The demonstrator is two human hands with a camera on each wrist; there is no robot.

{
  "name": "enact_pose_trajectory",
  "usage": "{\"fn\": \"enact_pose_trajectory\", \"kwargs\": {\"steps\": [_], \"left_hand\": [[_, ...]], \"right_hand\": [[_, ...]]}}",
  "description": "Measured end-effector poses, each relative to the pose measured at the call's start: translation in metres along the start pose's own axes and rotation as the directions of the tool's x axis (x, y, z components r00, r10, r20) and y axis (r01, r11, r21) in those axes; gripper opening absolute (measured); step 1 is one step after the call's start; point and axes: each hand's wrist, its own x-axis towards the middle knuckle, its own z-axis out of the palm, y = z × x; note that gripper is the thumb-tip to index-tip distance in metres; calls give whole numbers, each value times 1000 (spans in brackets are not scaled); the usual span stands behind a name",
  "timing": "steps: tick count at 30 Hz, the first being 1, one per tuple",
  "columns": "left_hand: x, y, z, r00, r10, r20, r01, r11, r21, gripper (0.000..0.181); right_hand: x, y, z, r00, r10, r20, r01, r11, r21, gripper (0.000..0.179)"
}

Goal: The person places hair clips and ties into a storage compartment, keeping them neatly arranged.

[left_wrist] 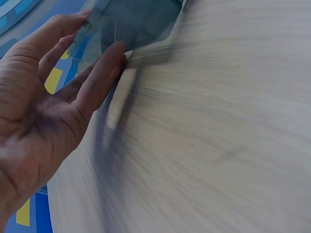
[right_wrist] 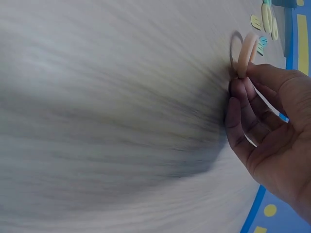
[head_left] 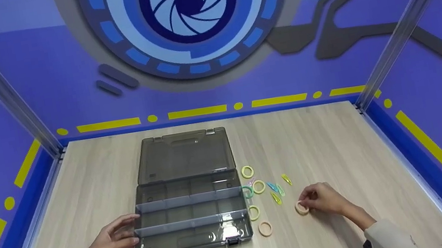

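My right hand (head_left: 322, 200) pinches a peach hair tie (head_left: 302, 207) between thumb and fingertips, low over the table to the right of the other pieces. In the right wrist view this hair tie (right_wrist: 248, 54) stands on edge near the table surface. With fingers fairly straight, my left hand (head_left: 108, 244) touches the left side of a smoky clear compartment box (head_left: 191, 212). The left wrist view has the fingertips against the box's side wall (left_wrist: 141, 24). The box lies with its lid (head_left: 185, 154) folded back, and two pale dividers (head_left: 189, 200) run across it.
Right of the box lie several hair ties: yellow (head_left: 247, 171), green (head_left: 248, 191) and another peach one (head_left: 265, 228). Snap hair clips in yellow (head_left: 276, 197), blue (head_left: 272, 186) and green (head_left: 280, 190) lie among them. Purple-blue walls border the table (head_left: 317, 135).
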Motion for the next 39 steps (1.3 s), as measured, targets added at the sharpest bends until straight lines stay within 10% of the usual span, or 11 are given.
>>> {"fn": "enact_pose_trajectory", "kwargs": {"steps": [16, 39], "left_hand": [[-6, 6, 7, 1000, 10, -22, -10, 1000, 25, 62], [-19, 3, 6, 998, 5, -65, -1, 998, 61, 61]], "right_hand": [[-5, -7, -5, 997, -34, -65, 33, 999, -3, 8], [3, -16, -3, 984, 135, -117, -109, 973, 205, 17]]}}
